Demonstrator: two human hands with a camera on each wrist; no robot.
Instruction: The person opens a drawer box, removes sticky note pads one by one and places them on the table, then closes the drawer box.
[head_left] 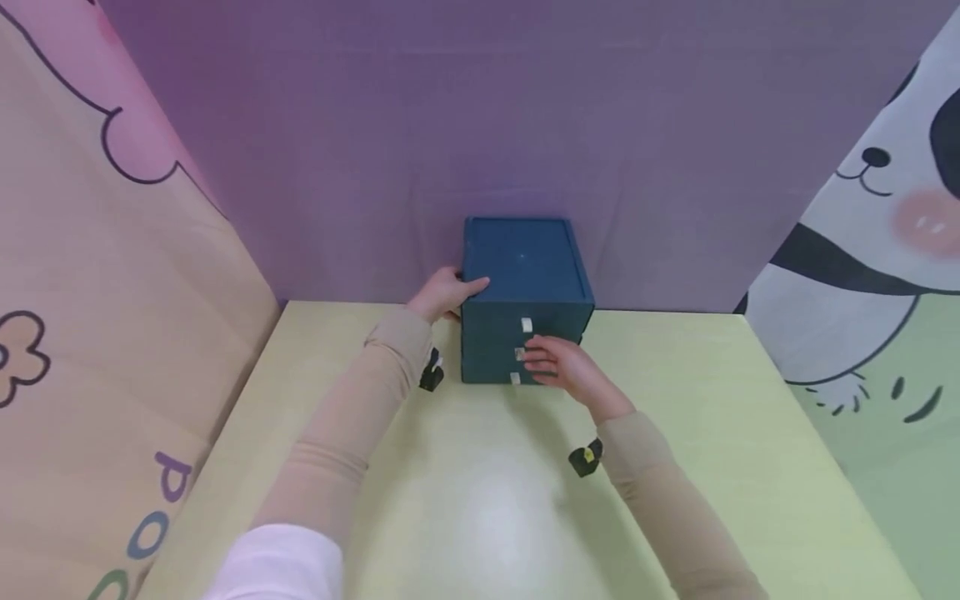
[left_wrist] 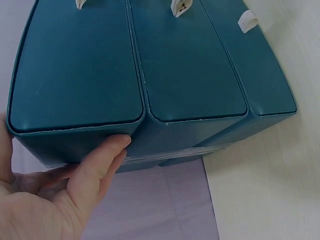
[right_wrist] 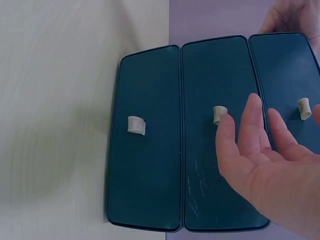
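Your left hand (head_left: 444, 293) holds the drawer cabinet (head_left: 525, 258) by its upper left edge: the thumb lies over the top and the fingers press against the side. Your right hand (head_left: 572, 368) is in front of the cabinet's face, holding nothing, its fingers loosely bent and spread apart. Its fingertips are close to the middle tab (left_wrist: 181, 7) — you cannot tell from these views whether one touches it. The top tab (head_left: 527, 325) is just above those fingers, and the bottom tab (head_left: 515, 378) is below and to their left.

The dark teal cabinet stands upright at the far side of the pale table (head_left: 720, 400), near the purple backdrop (head_left: 360, 125). Its three stacked drawers sit flush in the frame, each with a small whitish tab. In the right wrist view, you can see pale scratches (right_wrist: 195, 192) on the middle drawer.

Beige sleeves (head_left: 337, 417) cover your forearms — white cloth (head_left: 277, 562) shows farther up the left arm. To your right, a printed panda (head_left: 840, 312) decorates the side panel; to your left, the panel carries an outlined flower (head_left: 28, 343).
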